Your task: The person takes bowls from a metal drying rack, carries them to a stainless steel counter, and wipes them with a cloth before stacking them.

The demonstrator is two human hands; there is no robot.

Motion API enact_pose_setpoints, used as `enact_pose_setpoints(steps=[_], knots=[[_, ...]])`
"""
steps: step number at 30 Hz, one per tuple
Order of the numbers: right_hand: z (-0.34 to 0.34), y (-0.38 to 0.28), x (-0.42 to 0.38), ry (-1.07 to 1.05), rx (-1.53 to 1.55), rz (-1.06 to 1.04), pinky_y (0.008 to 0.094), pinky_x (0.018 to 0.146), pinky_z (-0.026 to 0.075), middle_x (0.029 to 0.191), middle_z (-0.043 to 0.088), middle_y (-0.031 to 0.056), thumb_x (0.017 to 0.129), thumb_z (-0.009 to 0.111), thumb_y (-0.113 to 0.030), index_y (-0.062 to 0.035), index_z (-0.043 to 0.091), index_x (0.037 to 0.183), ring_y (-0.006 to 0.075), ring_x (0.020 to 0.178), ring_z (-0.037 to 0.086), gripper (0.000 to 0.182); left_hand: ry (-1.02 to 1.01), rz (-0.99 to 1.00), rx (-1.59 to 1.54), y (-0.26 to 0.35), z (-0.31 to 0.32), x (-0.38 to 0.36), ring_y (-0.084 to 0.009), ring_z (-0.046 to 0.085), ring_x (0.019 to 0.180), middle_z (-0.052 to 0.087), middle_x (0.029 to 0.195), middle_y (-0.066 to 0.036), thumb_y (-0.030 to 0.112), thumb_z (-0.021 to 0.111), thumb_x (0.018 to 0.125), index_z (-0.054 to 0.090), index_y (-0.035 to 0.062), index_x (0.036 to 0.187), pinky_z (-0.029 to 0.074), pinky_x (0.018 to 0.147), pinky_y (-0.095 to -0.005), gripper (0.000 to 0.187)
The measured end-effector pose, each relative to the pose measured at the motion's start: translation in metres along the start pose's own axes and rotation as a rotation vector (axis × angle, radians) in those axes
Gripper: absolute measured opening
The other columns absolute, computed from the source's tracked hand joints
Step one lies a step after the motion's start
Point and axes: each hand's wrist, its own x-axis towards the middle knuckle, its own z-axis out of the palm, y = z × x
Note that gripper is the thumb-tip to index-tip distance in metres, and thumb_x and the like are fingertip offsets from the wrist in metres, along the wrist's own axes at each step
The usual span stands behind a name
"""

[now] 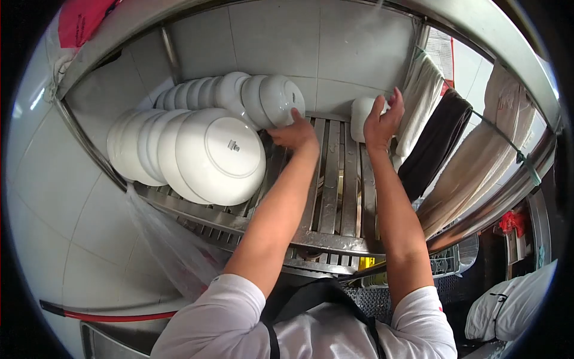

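Note:
My left hand (297, 133) is at the near end of the back row, its thumb against the base of a white bowl (280, 99) and its fingers curled by the lower rim. This bowl lies on its side, nested with several others. My right hand (382, 124) is raised on the right, thumb and fingers apart, with nothing visible in it. Just left of it stands a white rounded dish (360, 119), partly hidden by the hand. In front on the left, a row of larger white bowls (221, 158) leans on edge, bases facing right.
The dishes rest on a slatted metal shelf (327, 206) in a steel frame. Cloths (436, 143) hang from a cord on the right. A clear plastic bag (170, 245) hangs at the front left. Below are a wire basket (445, 263) and a red pole (119, 316).

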Motion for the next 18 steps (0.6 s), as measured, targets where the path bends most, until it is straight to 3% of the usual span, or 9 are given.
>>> enact_pose_setpoints(steps=[3,6,9,12,15,18], knots=[[-0.006,-0.036,0.008,-0.033,0.152,0.104,0.0388,0.097,0.044,0.126,0.054,0.0176,0.102,0.057,-0.036,-0.0030,0.046,0.140,0.0261,0.110,0.056,0.052,-0.110,0.000,-0.130,-0.020,0.010,0.038,-0.0438,0.053,0.125,0.049,0.139,-0.030,0.029,0.084,0.079,0.037,-0.0109,0.136,0.042,0.111,-0.0456,0.084],[-0.020,-0.074,0.014,-0.073,0.265,0.146,0.0396,0.098,0.043,0.123,0.052,0.0164,0.101,0.058,-0.033,0.0008,0.045,0.138,0.0271,0.113,0.054,0.051,-0.174,0.259,-0.252,-0.034,0.015,0.049,-0.0410,0.053,0.125,0.051,0.136,-0.029,0.025,0.088,0.075,0.041,-0.0109,0.134,0.043,0.109,-0.0458,0.083],[-0.033,-0.087,0.012,-0.080,0.361,0.111,0.0389,0.097,0.045,0.123,0.054,0.0155,0.101,0.059,-0.031,0.0017,0.046,0.137,0.0255,0.111,0.055,0.050,-0.197,0.236,-0.119,-0.026,0.011,0.049,-0.0388,0.060,0.116,0.061,0.124,-0.026,0.026,0.088,0.072,0.048,-0.0089,0.125,0.047,0.100,-0.0447,0.075],[-0.050,-0.096,0.008,-0.098,0.388,0.111,0.0384,0.095,0.045,0.123,0.055,0.0148,0.101,0.059,-0.031,0.0019,0.048,0.135,0.0248,0.111,0.055,0.048,-0.455,0.385,-0.329,-0.056,0.035,0.087,-0.0381,0.064,0.107,0.066,0.112,-0.023,0.025,0.088,0.070,0.056,-0.0083,0.114,0.048,0.095,-0.0436,0.064],[-0.062,-0.102,0.005,-0.112,0.415,0.065,0.0380,0.095,0.046,0.122,0.055,0.0156,0.100,0.061,-0.028,0.0029,0.051,0.131,0.0250,0.110,0.055,0.046,-0.626,0.509,-0.344,-0.074,0.045,0.108,-0.0357,0.066,0.100,0.068,0.104,-0.023,0.026,0.088,0.069,0.058,-0.0092,0.110,0.049,0.090,-0.0422,0.062],[-0.068,-0.115,0.000,-0.167,0.331,-0.007,0.0396,0.094,0.046,0.122,0.055,0.0186,0.096,0.065,-0.024,0.0027,0.052,0.130,0.0290,0.110,0.055,0.044,-0.651,0.730,0.031,-0.042,-0.007,0.074,-0.0378,0.067,0.098,0.068,0.101,-0.024,0.023,0.086,0.069,0.057,-0.0084,0.110,0.051,0.088,-0.0442,0.059]])
